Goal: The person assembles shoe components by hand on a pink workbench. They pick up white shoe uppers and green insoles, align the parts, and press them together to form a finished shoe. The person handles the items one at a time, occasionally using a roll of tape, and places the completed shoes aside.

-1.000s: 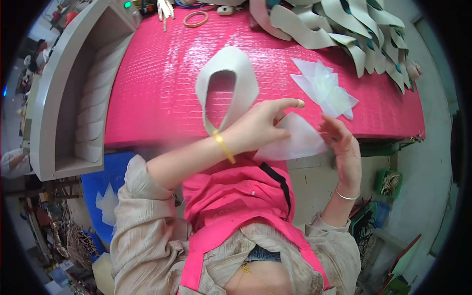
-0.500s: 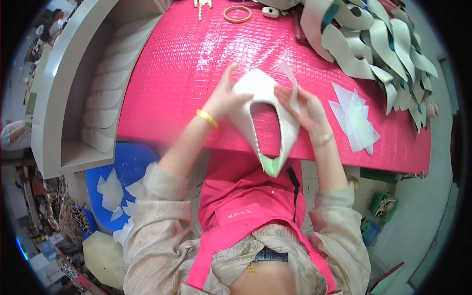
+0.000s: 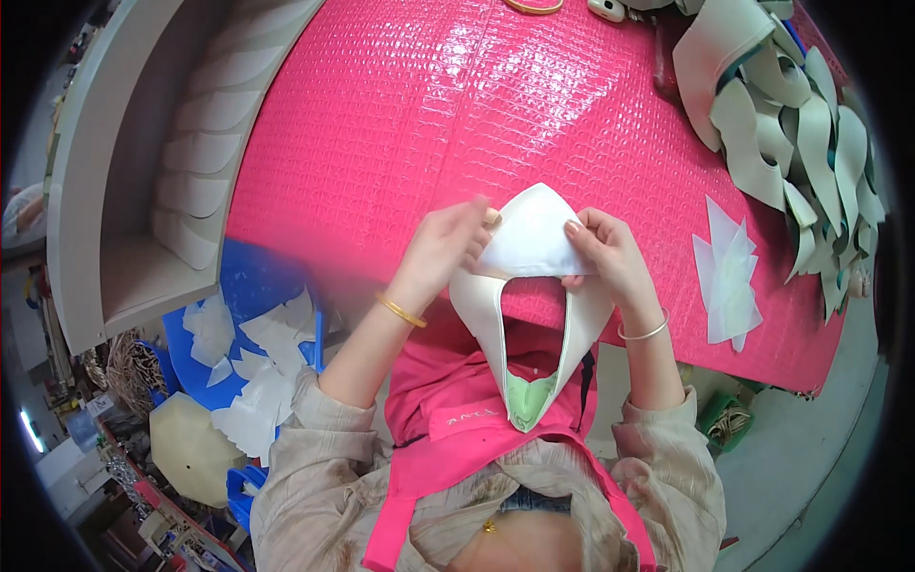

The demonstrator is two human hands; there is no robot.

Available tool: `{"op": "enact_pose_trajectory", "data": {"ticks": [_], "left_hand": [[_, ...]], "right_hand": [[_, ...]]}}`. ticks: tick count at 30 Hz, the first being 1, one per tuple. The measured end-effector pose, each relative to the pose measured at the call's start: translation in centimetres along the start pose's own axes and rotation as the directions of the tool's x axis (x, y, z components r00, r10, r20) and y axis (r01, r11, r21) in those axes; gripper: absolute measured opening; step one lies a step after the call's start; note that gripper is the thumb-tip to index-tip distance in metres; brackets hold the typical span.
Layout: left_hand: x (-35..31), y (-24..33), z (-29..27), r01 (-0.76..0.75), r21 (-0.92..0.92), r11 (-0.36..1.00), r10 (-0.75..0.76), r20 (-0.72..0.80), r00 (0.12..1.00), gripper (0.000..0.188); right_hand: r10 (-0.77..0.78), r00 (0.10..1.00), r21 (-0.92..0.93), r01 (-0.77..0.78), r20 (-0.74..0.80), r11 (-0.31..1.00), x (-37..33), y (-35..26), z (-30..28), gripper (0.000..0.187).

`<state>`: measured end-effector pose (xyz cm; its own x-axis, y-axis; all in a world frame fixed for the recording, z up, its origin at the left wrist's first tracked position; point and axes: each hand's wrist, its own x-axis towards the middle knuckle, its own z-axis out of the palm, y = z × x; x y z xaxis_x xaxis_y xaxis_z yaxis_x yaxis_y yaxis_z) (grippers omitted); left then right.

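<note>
A white shoe upper (image 3: 484,307) with a pointed toe lies across the near edge of the pink table. Its pale green heel lining (image 3: 530,400) hangs over my apron. Over the toe end is a smooth white piece (image 3: 536,234); whether it is a separate sheet or part of the upper I cannot tell. My right hand (image 3: 610,250) pinches the right edge of this toe area, thumb on top and fingers beneath. At the left edge my left hand (image 3: 453,238) is closed on the upper, its fingertips slightly blurred.
Translucent white cut pieces (image 3: 729,276) lie to the right on the pink table (image 3: 381,124). Behind them is a heap of white uppers (image 3: 796,133). A grey rack (image 3: 124,191) with white pieces stands left, above a blue bin (image 3: 195,367) with white scraps.
The upper and both hands have come nearer to me. The loose translucent strip by my right hand no longer shows apart. My right fingers have shifted onto the toe's edge.
</note>
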<state>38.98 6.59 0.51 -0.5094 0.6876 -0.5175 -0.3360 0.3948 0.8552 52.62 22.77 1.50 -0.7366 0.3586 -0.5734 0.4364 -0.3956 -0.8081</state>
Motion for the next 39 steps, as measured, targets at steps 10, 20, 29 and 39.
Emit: {"op": "enact_pose_trajectory", "data": {"ticks": [10, 20, 29, 39], "left_hand": [[-0.6, 0.0, 0.4, -0.128, 0.152, 0.98, 0.134, -0.031, 0.99, 0.035], [-0.6, -1.1, -0.3, -0.188, 0.122, 0.975, 0.177, 0.099, 0.979, 0.022], [-0.2, 0.8, -0.3, 0.146, -0.17, 0.975, -0.133, 0.088, 0.987, 0.03], [-0.4, 0.6, 0.3, 0.058, 0.058, 0.997, -0.055, -0.052, 0.997, 0.023]], "right_hand": [[-0.049, 0.988, -0.214, 0.017, -0.145, 0.977, 0.0, 0.0, 1.0, 0.017], [-0.353, 0.923, 0.131, 0.373, -0.152, 0.919, -1.0, 1.3, -1.4, 0.011], [-0.028, 0.984, -0.138, 0.003, -0.178, 0.99, 0.0, 0.1, 1.4, 0.019], [-0.035, 0.974, -0.182, -0.007, -0.224, 0.983, 0.3, 0.1, 1.4, 0.02]]}}
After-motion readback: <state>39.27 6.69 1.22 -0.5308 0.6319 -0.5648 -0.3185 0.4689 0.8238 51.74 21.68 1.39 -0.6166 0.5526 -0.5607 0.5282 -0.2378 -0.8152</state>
